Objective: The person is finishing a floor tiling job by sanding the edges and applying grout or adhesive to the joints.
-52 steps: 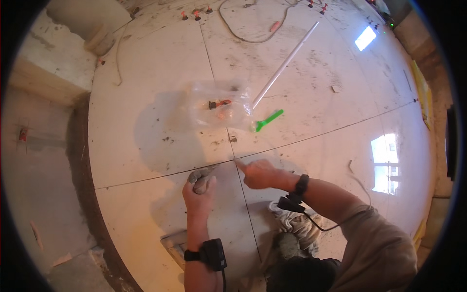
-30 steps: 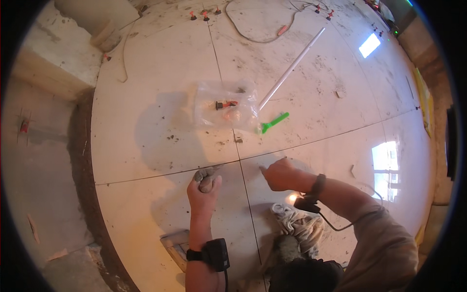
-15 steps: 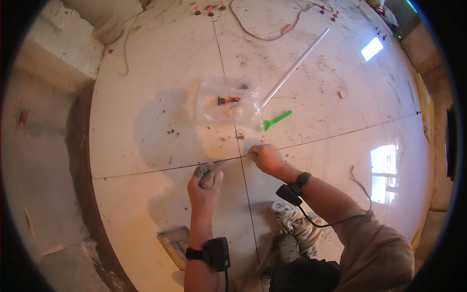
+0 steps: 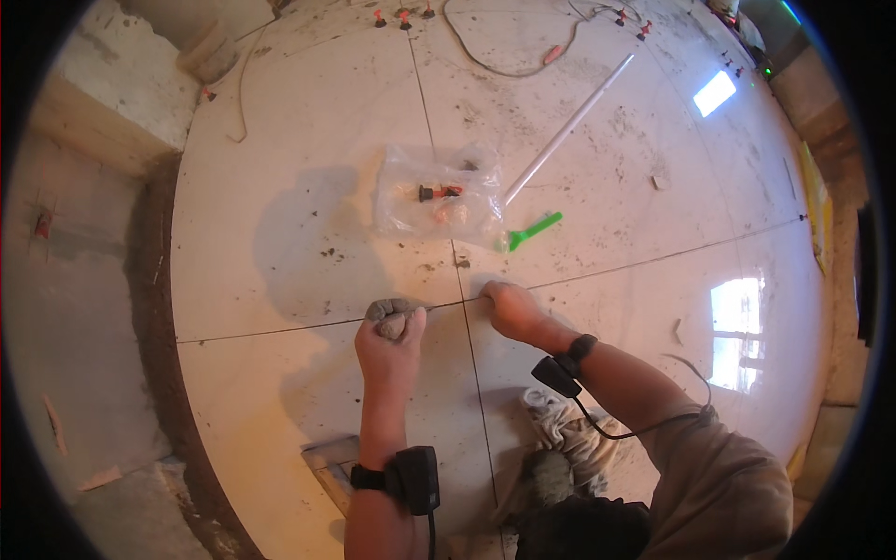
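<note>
My left hand (image 4: pixel 390 341) is closed on a grime-covered tool with a rounded handle (image 4: pixel 392 326), held low over the tile seam; its working end is hard to make out. Its fingers are grey with dirt or coverings. My right hand (image 4: pixel 504 301) has its fingers curled down at the seam just right of where two joints cross; what is in them, if anything, is hidden. Beyond them, a clear plastic bag (image 4: pixel 397 210) has orange-and-black levelling pieces (image 4: pixel 439 192) on or in it, beside a green plastic wrench (image 4: pixel 537 227).
A white rod (image 4: pixel 569 131) lies diagonally on the tiled floor (image 4: pixel 280 140). A crumpled cloth (image 4: pixel 579 429) and a wooden-looking block (image 4: pixel 327 462) lie by my forearms. A cable (image 4: pixel 504 70) and several levelling pieces (image 4: pixel 405 23) sit farther off. A rough wall (image 4: pixel 121 93) stands left.
My right hand went from a pointing finger at the crossing, out to the right, then back to the seam with curled fingers. My left hand has shifted slightly forward, still holding the tool.
</note>
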Motion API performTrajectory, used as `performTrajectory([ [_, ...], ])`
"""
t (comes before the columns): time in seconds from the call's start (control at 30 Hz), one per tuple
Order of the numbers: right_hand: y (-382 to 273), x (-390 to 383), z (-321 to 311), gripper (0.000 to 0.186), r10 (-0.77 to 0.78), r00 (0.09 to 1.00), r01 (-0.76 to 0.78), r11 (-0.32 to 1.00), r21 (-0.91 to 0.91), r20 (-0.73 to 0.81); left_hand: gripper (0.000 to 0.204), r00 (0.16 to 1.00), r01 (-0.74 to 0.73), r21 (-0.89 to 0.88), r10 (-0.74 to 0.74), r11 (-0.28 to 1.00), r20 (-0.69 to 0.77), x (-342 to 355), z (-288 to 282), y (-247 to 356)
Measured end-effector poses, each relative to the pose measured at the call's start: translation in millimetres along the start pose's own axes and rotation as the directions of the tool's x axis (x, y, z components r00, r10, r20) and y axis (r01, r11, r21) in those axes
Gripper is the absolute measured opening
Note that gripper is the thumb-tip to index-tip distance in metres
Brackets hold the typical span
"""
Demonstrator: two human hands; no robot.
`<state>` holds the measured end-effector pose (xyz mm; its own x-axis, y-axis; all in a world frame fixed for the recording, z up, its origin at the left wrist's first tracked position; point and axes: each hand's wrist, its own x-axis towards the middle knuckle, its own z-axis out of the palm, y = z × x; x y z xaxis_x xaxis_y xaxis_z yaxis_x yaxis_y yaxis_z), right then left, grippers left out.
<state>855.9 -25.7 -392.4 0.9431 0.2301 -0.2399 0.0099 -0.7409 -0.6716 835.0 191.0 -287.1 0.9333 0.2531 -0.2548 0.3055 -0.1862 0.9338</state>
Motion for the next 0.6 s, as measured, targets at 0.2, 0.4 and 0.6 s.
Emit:
performTrajectory([
  [0.2, 1.2, 4.3, 4.1, 0.014, -0.113, 0.984, 0.120, 0.992, 0.045, -0.137, 0.021, 1.000, 0.001, 0.030, -0.001, 1.000, -0.009, -4.4, -3.0, -5.7],
  [0.4, 0.8, 9.2, 23.0, 0.013, -0.261, 0.942, 0.218, 0.953, -0.209, -0.210, 0.022, 0.997, -0.033, -0.065, 0.028, 0.997, -0.076, -15.6, -13.7, -13.5],
  [0.6, 11.9, 7.4, 38.2, 0.008, -0.463, 0.873, 0.338, 0.800, -0.495, -0.152, 0.025, 1.000, -0.027, -0.045, 0.026, 0.999, -0.016, -24.5, -18.3, -19.0],
])
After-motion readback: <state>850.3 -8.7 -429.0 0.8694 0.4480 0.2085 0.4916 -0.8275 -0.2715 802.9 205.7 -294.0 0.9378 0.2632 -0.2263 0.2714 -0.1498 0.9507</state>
